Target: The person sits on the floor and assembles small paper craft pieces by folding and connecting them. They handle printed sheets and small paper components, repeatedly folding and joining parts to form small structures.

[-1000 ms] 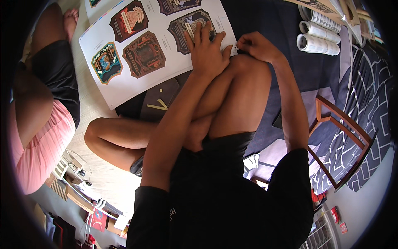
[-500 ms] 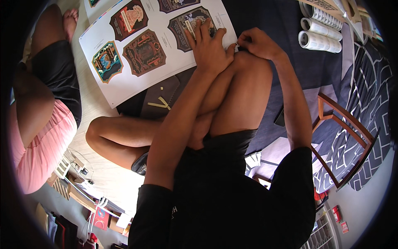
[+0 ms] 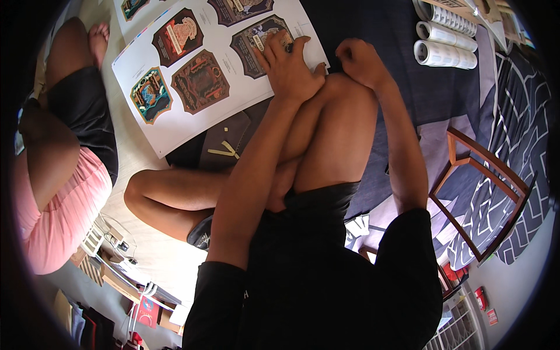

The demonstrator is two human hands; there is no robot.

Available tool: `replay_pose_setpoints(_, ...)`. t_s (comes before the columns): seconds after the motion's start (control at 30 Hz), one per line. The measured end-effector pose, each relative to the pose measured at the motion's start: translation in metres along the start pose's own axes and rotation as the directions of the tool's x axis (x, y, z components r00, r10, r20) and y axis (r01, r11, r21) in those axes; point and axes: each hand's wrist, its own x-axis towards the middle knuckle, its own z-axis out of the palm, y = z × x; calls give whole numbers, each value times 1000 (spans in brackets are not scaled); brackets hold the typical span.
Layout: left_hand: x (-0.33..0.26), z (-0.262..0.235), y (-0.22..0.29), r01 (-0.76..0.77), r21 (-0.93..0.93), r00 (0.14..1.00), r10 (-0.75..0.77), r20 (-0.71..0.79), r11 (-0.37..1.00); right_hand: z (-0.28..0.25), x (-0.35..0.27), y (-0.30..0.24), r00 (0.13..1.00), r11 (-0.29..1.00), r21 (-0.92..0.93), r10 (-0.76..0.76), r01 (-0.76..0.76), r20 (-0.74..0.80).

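Left hand [image 3: 289, 67] lies palm-down, fingers spread, on the near right corner of a large white printed sheet [image 3: 175, 125]; it presses the sheet flat and grips nothing. Right hand [image 3: 359, 61], at 3 o'clock of the left hand and just beside it, is curled into a loose fist at the sheet's right edge; whether it pinches anything cannot be told, as the fingers hide the contact point. A small dark item shows between the left fingers, too small to identify.

The sheet lies at 12 o'clock of the person, partly over a dark folder [image 3: 224, 149] with a yellow mark. Five ornate framed emblems are fully or partly visible on it, with a sixth cut off on a second sheet at the top edge.

The person's raised knee [image 3: 332, 111] stands directly between body and sheet, blocking the view of the sheet's near right edge. Both forearms pass around it, one on each side.

At 2 o'clock, three rolls of printed paper [image 3: 443, 35] lie side by side on a dark blue cloth [image 3: 379, 23]. At 4 o'clock stands one wooden frame [image 3: 484, 181]. At 9 o'clock sits a second person in a pink top [image 3: 52, 216].
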Motion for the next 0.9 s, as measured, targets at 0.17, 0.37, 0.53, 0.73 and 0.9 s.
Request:
replay_pose_setpoints(0.17, 0, 8, 2, 22, 17, 999, -21, -49, 1000, 4, -17, -10, 934, 989, 131, 108, -66, -341)
replay_pose_setpoints(0.37, 7, 8, 6, 64, 103, 998, -64, -4, 993, -3, -23, -21, 892, 945, 293, 251, -142, -375)
replay_pose_setpoints(0.53, 2, -12, -17, -59, -134, 994, 46, -103, 989, -2, -20, -21, 881, 947, 307, 219, -90, -420)
replay_pose_setpoints(0.73, -45, -141, -163, -10, -64, 955, -9, -297, 998, -5, -27, -18, 888, 928, 369, 219, -60, -404)
replay_pose_setpoints(0.9, -116, -243, -344, 652, 313, 734, -470, -490, 691, 8, -12, -24, 954, 724, 665, 34, 181, -297)
